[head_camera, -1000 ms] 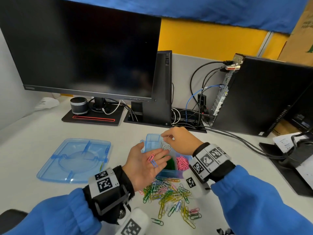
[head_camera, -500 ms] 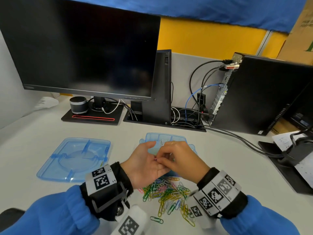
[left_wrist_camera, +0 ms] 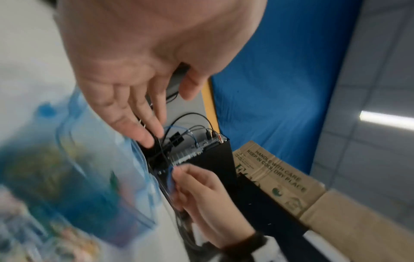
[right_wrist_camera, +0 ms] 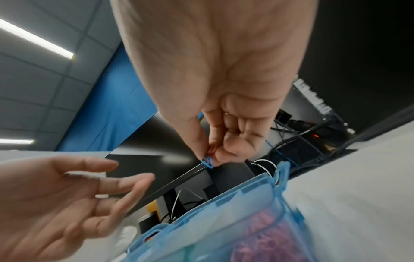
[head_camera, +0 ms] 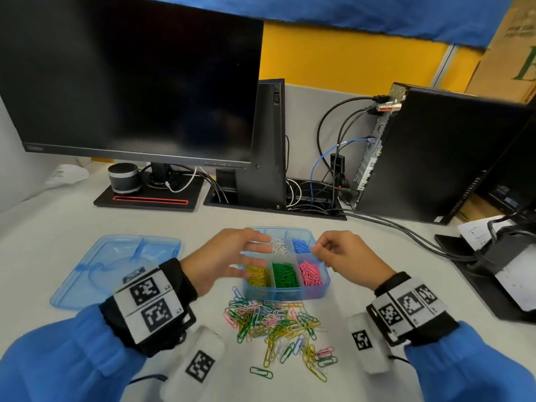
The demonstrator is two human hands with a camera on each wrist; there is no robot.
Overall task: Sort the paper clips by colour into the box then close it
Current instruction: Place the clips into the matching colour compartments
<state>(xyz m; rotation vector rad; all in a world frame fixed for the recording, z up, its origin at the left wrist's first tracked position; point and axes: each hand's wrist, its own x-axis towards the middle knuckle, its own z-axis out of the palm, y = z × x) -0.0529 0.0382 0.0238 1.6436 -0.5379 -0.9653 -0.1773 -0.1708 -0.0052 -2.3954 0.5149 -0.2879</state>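
A clear blue box (head_camera: 285,293) with compartments stands mid-table, holding white, blue, yellow, green and pink clips in separate sections. Loose mixed paper clips (head_camera: 275,323) lie in a heap in front of it. My right hand (head_camera: 316,249) hovers over the box's right rim and pinches a blue paper clip (right_wrist_camera: 207,162) between thumb and forefinger. My left hand (head_camera: 249,256) hangs over the box's left side, fingers spread and holding nothing. The box lid (head_camera: 116,268) lies flat to the left.
A monitor (head_camera: 130,79) on its stand, a small speaker (head_camera: 123,178), a black computer tower (head_camera: 435,158) and trailing cables (head_camera: 406,230) line the back. A dark device with papers (head_camera: 499,265) sits at the right edge.
The hands have drawn apart from where they met over the box. My right hand took a blue clip from the left palm and moved right; my left hand now shows nothing in it.
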